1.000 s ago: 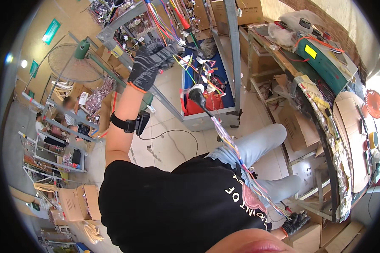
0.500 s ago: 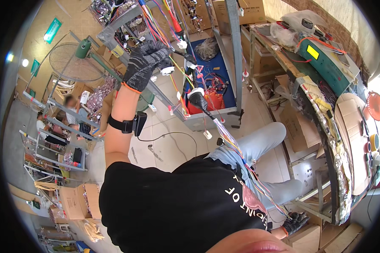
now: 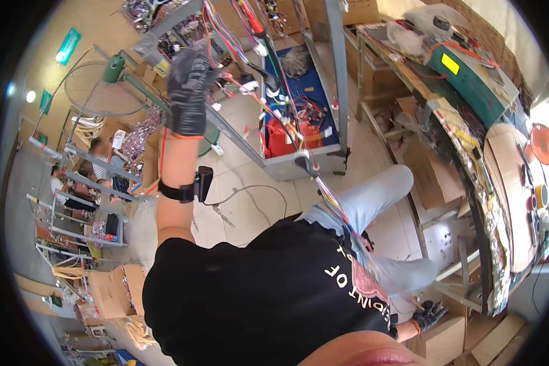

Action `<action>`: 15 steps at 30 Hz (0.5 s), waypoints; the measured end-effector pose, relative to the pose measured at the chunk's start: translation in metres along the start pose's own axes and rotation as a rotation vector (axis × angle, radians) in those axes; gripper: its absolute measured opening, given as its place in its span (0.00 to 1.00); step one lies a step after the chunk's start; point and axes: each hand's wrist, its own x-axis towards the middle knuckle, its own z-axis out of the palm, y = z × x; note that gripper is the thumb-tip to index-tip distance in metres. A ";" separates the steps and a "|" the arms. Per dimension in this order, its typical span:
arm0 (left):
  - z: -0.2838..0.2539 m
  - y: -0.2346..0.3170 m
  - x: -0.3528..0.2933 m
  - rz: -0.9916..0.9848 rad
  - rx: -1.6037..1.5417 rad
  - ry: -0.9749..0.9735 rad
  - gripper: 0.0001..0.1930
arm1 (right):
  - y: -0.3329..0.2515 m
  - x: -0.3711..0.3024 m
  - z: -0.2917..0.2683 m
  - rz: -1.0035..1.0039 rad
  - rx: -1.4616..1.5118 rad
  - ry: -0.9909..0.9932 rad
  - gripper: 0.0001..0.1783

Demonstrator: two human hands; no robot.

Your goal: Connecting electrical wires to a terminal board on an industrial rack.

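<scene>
Left arm stretched higher along the wire frame — right hand low by the hip.

From the head camera, the gloved left hand (image 3: pixel 189 91) has climbed since a second ago: it was level with the frame's slanted rail, and now it sits further up and closer to the metal bar (image 3: pixel 165 27) at the top, its fingers curled around a bundle of coloured wires (image 3: pixel 238 73) that trails down toward the blue board (image 3: pixel 305 104). The strands run on past a black clamp (image 3: pixel 305 163) and down across the person's lap, so the harness looks drawn tauter than before. The gloved right hand (image 3: pixel 430 314) hangs near a cardboard box (image 3: pixel 445 341) — at this edge of the picture I cannot tell whether it grips anything.
</scene>
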 end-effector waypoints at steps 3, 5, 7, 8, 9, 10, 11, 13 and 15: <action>0.063 -0.038 -0.075 0.315 0.334 -0.151 0.17 | -0.008 0.001 -0.010 -0.050 0.032 0.090 0.20; 0.118 -0.078 -0.097 0.830 0.488 -0.946 0.26 | -0.016 0.005 -0.022 0.016 0.169 0.176 0.18; 0.157 -0.122 -0.155 0.908 0.705 -1.034 0.30 | -0.025 -0.004 -0.050 -0.109 0.071 0.145 0.13; 0.173 -0.163 -0.180 0.906 0.773 -1.098 0.30 | -0.040 0.005 -0.082 -0.049 0.181 -0.020 0.12; 0.189 -0.184 -0.193 0.822 0.855 -1.336 0.29 | -0.049 -0.004 -0.090 0.012 0.292 -0.195 0.14; 0.205 -0.204 -0.205 0.728 0.935 -1.573 0.29 | -0.059 -0.010 -0.092 -0.120 0.290 0.083 0.16; 0.221 -0.208 -0.207 0.744 0.918 -1.593 0.29 | -0.073 -0.022 -0.093 -0.158 0.284 0.134 0.18; 0.261 -0.212 -0.209 0.455 0.809 -1.651 0.24 | -0.094 -0.083 -0.070 -0.445 -0.025 0.278 0.19; 0.301 -0.224 -0.215 0.360 0.627 -1.566 0.26 | -0.118 -0.094 -0.092 -0.442 0.111 0.073 0.17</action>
